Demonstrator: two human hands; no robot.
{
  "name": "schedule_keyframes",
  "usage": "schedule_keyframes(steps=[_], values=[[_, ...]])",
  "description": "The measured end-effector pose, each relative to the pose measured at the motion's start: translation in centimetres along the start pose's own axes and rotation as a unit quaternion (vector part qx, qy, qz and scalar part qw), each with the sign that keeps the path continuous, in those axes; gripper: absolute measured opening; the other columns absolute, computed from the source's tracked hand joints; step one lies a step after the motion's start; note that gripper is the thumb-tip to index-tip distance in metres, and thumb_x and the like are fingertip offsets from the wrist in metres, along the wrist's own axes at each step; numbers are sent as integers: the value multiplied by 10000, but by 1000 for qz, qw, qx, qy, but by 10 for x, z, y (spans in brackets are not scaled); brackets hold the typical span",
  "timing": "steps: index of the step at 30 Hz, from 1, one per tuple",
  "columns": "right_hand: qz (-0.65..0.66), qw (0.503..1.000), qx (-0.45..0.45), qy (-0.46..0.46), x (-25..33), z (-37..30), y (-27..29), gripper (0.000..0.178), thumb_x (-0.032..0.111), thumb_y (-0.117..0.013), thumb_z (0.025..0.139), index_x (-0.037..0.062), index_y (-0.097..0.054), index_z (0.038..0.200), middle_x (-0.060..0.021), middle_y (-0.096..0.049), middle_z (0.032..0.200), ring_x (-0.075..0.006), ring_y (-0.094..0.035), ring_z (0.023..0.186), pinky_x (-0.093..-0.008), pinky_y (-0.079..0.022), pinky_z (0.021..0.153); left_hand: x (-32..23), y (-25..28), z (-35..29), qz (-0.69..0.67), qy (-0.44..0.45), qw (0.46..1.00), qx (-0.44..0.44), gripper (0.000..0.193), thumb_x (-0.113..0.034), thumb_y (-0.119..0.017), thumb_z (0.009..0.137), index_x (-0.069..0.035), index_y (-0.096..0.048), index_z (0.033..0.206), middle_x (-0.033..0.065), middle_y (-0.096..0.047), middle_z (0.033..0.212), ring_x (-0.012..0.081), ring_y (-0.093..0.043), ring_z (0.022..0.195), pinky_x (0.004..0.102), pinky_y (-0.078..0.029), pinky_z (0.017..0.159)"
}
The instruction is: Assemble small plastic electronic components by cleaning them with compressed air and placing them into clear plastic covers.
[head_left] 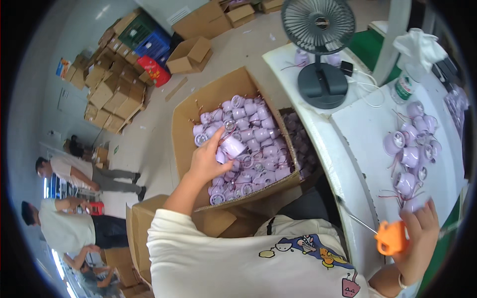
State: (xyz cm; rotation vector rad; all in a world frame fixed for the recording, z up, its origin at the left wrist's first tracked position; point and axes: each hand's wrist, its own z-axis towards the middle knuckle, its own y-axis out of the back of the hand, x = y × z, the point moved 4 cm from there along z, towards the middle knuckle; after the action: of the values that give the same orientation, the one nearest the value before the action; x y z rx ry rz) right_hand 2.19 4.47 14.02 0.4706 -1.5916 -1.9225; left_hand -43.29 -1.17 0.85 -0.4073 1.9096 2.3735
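Observation:
My left hand (206, 160) is over an open cardboard carton (185, 144). Its fingers are curled around a glossy light-purple cup-shaped part (232, 147) with thin reddish wires. Many similar purple parts (261, 134) fill the carton, most trailing wires. Over the white table at right, my right hand (421, 236) is closed on an orange-handled tool (392, 238) with a thin metal shaft pointing up and left. Blur hides the exact kind of tool. Just beyond those fingers lies a row of purple parts (410, 156) on the white tabletop (357, 134).
A dark desk fan (322, 87) stands on the table, with a plastic bottle (403, 89) and white tissue (420, 47) farther right. Another box of parts (300, 141) sits between carton and table. Stacked cartons (114, 89) and several people (67, 226) are at left.

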Motion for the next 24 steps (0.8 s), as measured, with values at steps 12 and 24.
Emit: schedule_keyframes(steps=[12,24], values=[[76,997,17,1,26,39,9,341,347,-760,677,57,-601,599,-119,-531,502,-295,-570,485,-382,-420,458,-118,-6,40,-226,-183,955,-61,756,-121,-790,576,-50,-526,1281,118,-615,1008,231,-602,876,319,-499,783],[41,998,2,-43,7,3,18,315,381,-799,600,101,-675,671,-74,-586,555,-272,-581,512,-350,-438,478,-164,-66,53,-722,13,689,62,414,-184,-627,846,-63,-509,1224,108,-620,1084,251,-640,935,396,-546,747]])
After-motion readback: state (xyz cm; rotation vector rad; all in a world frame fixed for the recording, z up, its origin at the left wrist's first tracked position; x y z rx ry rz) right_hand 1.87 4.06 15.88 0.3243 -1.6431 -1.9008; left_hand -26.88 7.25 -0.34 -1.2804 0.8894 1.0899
